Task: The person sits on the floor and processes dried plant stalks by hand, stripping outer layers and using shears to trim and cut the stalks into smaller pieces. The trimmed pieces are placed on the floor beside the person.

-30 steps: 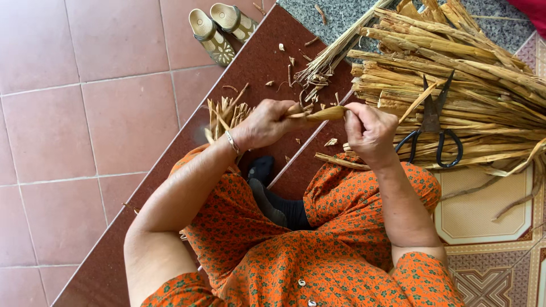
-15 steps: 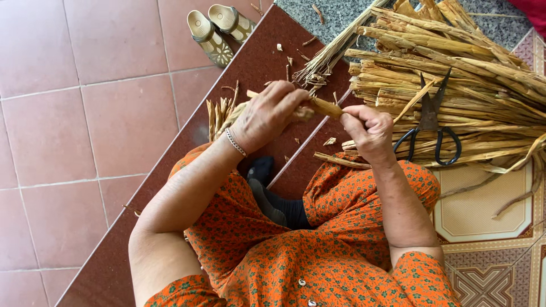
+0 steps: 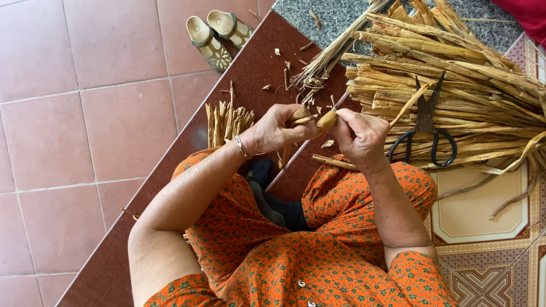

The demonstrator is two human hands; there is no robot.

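dried stalk pile (image 3: 455, 85) cut off at edge, red cloth (image 3: 526, 17) cropped

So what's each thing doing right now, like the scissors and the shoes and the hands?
Left hand: closed around a dried stalk piece.
Right hand: gripping the same piece's other end.
Scissors: closed, lying on the stalk pile.
Sandals: off, side by side on the tiles.
Cut strips: bunched beside the left wrist.
Bracelet: on the left wrist.

I see both forearms reaching up mid-frame, elbows bent; my left hand (image 3: 272, 129) and right hand (image 3: 359, 135) are curled shut, fingertips meeting at centre.
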